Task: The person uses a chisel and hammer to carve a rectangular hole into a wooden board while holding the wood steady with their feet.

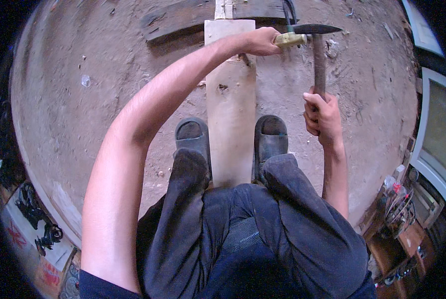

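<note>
- The left hand [263, 41] reaches far forward across the pale plank [231, 109], fingers wrapped around a yellowish chisel handle [290, 39] at the plank's far right edge
- The right hand [323, 115] is clenched round the wooden handle of a hammer [319, 55], whose dark metal head sits just above the chisel handle's end
- The plank lies on the dirt floor [93, 99] and runs away from the person, between two dark sandals [193, 135]
- A darker, weathered board [183, 17] lies crosswise at the plank's far end
- The outstretched left forearm hides part of the plank's upper left edge
- The chisel blade is hidden; whether it touches the wood cannot be told
- The near end of the plank disappears under the dark trousers [243, 234]
- Clutter at the lower right and dark objects at the lower left are bent by the lens and too small to name
</note>
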`<state>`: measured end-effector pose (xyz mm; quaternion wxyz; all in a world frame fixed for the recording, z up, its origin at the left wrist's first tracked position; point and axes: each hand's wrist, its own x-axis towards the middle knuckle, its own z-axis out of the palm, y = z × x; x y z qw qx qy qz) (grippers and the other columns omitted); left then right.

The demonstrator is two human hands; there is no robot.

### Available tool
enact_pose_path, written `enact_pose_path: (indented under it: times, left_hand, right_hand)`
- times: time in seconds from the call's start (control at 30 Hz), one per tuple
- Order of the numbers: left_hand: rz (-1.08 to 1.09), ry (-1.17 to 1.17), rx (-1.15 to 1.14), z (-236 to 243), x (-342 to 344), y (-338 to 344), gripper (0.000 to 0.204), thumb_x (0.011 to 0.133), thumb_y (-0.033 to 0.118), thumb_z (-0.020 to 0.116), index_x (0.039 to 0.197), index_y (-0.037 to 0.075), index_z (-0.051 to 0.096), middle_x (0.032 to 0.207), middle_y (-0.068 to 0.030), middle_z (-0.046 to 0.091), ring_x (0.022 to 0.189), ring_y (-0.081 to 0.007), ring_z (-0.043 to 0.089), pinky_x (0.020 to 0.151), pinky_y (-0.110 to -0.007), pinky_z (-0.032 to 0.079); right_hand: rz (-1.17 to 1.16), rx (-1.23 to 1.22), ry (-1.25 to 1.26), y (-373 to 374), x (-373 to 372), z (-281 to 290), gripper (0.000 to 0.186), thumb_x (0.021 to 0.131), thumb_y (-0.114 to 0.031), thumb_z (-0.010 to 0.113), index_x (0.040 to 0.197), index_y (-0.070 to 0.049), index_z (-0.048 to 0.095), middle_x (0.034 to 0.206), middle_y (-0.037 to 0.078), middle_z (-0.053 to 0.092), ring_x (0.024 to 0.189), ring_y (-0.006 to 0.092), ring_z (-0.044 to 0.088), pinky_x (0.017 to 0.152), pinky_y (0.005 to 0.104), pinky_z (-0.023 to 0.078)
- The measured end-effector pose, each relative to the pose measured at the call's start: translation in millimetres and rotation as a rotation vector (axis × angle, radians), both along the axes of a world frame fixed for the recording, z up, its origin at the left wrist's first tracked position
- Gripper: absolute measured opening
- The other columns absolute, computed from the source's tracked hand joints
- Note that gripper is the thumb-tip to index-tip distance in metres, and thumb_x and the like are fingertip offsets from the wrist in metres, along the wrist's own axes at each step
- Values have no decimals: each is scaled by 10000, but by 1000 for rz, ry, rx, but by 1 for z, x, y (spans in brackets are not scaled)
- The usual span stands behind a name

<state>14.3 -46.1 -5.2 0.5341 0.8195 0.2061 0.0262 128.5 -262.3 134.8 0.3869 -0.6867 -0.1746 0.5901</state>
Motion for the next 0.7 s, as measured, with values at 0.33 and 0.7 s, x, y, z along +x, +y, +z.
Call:
enact_pose_path:
  times: [0.33, 0.7]
  left_hand:
    - [8, -16, -51, -14, -3, 11, 224, 838, 231, 627, 903, 17, 615, 684, 2, 583, 655, -102, 518, 603, -325, 444]
    - [-39, -70, -2, -11, -3, 1, 233, 835, 202, 626, 959, 4, 617, 771, -54, 639, 757, -134, 569, 726, -333, 479]
  right_hand:
    - [-193, 283, 260, -1, -5, 3, 448, 982, -413, 470, 649, -135, 358, 460, -50, 300, 332, 59, 259, 306, 253, 191]
    - [-222, 291, 21, -17, -20, -10, 508, 987, -537, 370, 693, -123, 395, 466, -42, 303, 332, 72, 254, 307, 254, 203]
